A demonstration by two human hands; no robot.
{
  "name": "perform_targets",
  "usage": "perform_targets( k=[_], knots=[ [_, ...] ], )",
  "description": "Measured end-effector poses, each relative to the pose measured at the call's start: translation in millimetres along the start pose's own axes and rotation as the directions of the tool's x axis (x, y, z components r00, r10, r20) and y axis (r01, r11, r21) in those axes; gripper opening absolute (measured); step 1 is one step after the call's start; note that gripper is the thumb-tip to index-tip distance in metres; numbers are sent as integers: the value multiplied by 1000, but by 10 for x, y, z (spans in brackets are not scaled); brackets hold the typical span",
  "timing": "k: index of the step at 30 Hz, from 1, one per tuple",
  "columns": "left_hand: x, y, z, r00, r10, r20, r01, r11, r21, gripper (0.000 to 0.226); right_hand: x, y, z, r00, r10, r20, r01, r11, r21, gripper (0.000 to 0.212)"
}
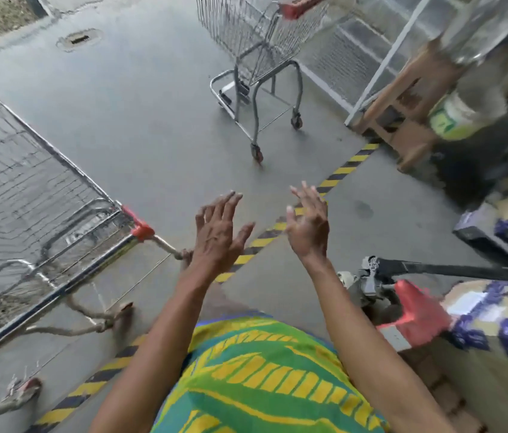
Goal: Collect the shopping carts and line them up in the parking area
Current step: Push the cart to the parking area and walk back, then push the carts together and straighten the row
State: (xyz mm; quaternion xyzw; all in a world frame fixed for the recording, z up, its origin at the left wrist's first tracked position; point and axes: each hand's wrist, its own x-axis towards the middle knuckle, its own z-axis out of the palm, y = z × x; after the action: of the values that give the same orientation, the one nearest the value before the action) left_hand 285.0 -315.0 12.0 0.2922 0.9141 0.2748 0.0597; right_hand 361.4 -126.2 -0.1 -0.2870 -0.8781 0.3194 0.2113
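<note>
Grey concrete floor (pixel 140 126) fills the view, crossed on a slant by a yellow-and-black hazard stripe (pixel 345 165), with blurred stock and a wooden stool (pixel 409 98) off to the right. Nothing looks lined up yet, judging by how the carts stand: the near cart (pixel 28 195) sits skewed at the left, its red-capped handle (pixel 140 228) just beside the left hand (pixel 216 235), while the far cart (pixel 259 42) stands alone, well apart, ahead. A third red-trimmed frame (pixel 415 310) at the right is too blurred to name. Both hands are raised with fingers spread wide and hold nothing; the right hand (pixel 309 228) hovers over the stripe. Most of the collecting seems left.
</note>
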Motion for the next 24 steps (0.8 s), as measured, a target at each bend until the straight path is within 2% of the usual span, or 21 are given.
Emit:
perform_targets(
  k=[3,7,9,13,15,19,24],
  knots=[
    [460,62,187,1000,22,11,-22,1000,1,62,333,229,3,998,66,-3,-66,998,22,43],
    [1253,68,443,998,30,47,-29,999,-38,63,956,512,131,997,78,16,-79,997,6,44],
    [1774,114,577,995,66,81,-62,997,-49,65,1415,629,182,997,71,12,-71,997,-5,44],
    [2893,308,692,979,97,182,-78,991,-110,70,2406,753,160,988,147,37,-145,988,-53,44],
    [3479,441,671,967,155,200,-129,982,-136,68,2889,742,117,983,184,-13,-184,982,-36,43],
    [4546,744,621,947,254,195,-230,963,-137,63,3607,740,101,979,194,-62,-197,979,-51,41],
    [5506,1145,661,938,330,102,-314,938,-144,59,4131,935,129,979,203,3,-203,979,-19,39]
  ],
)
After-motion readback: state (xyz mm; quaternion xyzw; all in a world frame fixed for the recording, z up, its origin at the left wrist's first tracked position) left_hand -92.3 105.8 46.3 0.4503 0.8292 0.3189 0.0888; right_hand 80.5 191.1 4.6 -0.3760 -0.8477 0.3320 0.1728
